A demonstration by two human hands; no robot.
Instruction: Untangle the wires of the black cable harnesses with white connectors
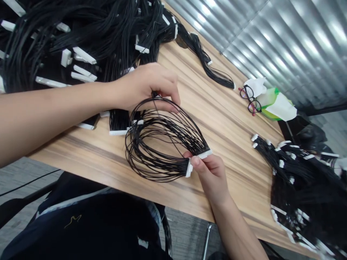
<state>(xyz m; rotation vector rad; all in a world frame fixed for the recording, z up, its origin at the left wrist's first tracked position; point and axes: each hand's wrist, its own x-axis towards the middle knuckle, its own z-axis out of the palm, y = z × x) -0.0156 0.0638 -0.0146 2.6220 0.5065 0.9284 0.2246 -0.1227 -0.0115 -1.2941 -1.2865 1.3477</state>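
My right hand [210, 173] pinches the two white connectors [199, 160] at the ends of a black wire harness [159, 141]. The harness is bent into a loop that fans out over the wooden table [233, 119]. My left hand [148, 85] reaches in from the left and pinches the far side of the loop between thumb and fingers. Both hands hold the same harness just above the table top.
A large heap of black harnesses with white connectors [81, 43] fills the upper left. Another pile [303, 180] lies at the right edge. One loose harness [208, 65] lies further back. Glasses [251, 99] and a green and white packet [276, 104] sit near the corrugated metal wall.
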